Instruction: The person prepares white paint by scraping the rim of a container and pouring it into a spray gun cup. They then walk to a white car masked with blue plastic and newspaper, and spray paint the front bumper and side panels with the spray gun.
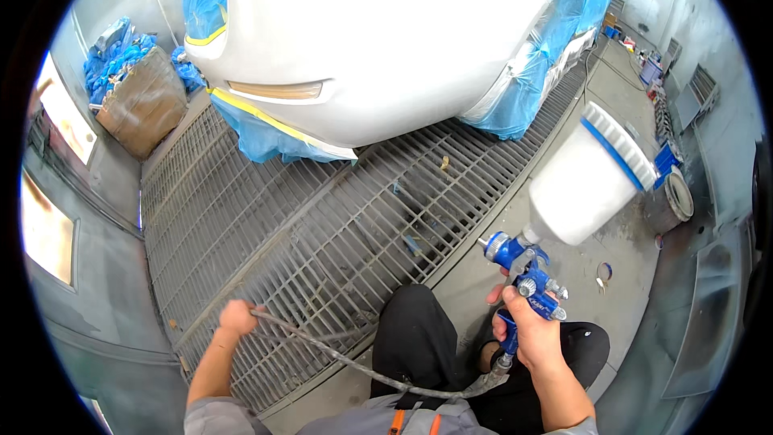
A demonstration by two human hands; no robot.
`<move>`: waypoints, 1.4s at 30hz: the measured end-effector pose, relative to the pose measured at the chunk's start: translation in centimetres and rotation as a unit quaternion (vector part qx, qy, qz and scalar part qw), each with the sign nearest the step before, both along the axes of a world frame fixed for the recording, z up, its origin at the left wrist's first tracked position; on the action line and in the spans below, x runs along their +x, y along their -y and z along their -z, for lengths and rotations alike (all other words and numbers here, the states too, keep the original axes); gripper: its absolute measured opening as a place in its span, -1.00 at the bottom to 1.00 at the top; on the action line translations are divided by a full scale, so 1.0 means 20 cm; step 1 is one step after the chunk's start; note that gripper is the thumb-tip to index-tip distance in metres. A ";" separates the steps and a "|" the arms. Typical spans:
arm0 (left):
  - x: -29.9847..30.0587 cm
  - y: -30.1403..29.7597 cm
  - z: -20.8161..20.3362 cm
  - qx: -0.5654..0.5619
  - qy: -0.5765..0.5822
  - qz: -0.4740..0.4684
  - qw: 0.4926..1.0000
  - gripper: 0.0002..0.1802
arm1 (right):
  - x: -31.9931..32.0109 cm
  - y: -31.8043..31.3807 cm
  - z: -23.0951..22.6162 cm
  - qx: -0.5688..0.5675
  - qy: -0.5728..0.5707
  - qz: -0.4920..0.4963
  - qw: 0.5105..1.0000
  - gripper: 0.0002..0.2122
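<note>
My right hand (527, 326) is wrapped round the handle of a blue and silver spray gun (527, 278), its nozzle turned to the left. On top of the gun sits a large white paint cup (581, 185) with a blue-ringed lid, tilted to the right. From the base of the handle a grey air hose (362, 368) loops across my lap to my left hand (237, 318), which is closed round it. Ahead stands a car's white body panel (386, 40), edged with blue masking film (515, 101) and yellow tape (250, 109).
Metal floor grating (322, 209) runs beneath the car. At the far left a cardboard box (143, 105) overflows with crumpled blue film. Along the right wall stand a bucket (672, 200) and several containers, and another hose (616, 72) lies on the floor there.
</note>
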State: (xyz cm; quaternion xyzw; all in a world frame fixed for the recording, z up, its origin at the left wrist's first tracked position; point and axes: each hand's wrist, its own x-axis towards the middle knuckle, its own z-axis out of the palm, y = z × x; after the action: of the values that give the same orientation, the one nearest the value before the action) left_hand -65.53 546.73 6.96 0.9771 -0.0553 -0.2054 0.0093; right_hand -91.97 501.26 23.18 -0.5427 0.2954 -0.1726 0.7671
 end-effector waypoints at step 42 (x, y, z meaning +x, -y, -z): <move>-0.90 0.77 -0.45 -0.176 0.291 -0.066 0.938 -0.72 | 1.07 0.69 1.46 0.110 -0.056 -0.008 0.992 -0.83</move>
State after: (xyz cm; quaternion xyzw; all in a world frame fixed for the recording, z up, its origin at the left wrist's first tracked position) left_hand -83.44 531.28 15.93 0.9783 -0.0261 0.1022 0.1781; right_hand -70.66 487.54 -5.96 -0.4661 0.3510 -0.1025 0.8056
